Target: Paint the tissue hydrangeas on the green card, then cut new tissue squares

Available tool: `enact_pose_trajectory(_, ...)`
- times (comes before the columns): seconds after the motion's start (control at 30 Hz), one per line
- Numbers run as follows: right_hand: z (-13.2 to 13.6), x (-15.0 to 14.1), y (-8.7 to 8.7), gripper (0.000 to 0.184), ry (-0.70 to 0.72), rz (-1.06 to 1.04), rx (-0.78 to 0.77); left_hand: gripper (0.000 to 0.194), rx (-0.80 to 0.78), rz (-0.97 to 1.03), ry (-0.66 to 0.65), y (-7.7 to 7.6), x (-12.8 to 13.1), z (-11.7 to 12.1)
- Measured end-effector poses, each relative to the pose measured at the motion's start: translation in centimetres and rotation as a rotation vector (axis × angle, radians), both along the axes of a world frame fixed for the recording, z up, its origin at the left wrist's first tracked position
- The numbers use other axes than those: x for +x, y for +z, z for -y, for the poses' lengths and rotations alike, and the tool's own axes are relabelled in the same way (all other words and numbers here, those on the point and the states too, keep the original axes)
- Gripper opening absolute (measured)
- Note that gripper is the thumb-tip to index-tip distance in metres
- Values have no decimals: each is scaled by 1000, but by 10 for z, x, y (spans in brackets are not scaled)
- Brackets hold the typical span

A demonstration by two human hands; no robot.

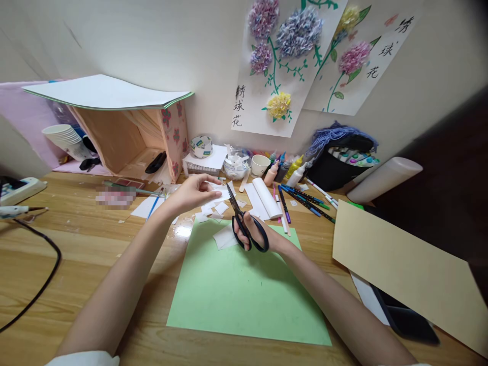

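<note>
My right hand (249, 229) has its fingers through the loops of black-handled scissors (238, 211), whose blades point up and away from me. My left hand (194, 193) is closed, with the thumb and fingertips at a small piece of white paper (225, 192), close to the scissor tips. Below the hands, a green sheet (247, 295) lies flat on the wooden table, with a white paper piece (224, 237) on its far part. Several small cut paper squares (221, 208) are scattered just beyond the green sheet's far edge.
A rolled white paper (267, 198) and several pens (305, 200) lie to the right. Paint bottles (295, 173), a paper cup (261, 165) and a tape roll (201, 146) stand behind. A box (173, 137) is at left, a tan board (404, 264) at right.
</note>
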State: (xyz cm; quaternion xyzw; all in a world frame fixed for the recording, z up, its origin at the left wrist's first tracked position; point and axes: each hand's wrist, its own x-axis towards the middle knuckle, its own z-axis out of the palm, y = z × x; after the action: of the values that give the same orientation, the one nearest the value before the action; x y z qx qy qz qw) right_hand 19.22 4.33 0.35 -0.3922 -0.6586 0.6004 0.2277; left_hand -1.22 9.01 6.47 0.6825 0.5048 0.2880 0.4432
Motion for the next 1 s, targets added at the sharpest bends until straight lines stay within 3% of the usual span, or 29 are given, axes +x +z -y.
enact_pose_trajectory(0.33, 1, 0, 2, 71, -35, 11, 36, 42, -4, -4, -1, 1, 1, 0)
enact_pose_trajectory(0.63, -4, -3, -11, 67, -137, 2, -11, 46, 16, -9, 2, 0, -2, -1)
enact_pose_trajectory(0.83, -9, -9, -17, 74, -191, -246, -264, 46, 12, -8, 12, -5, 3, 0)
enact_pose_trajectory(1.0, -12, -12, -10, 45, -388, -363, -114, 42, -8, -12, -118, -15, 17, 5)
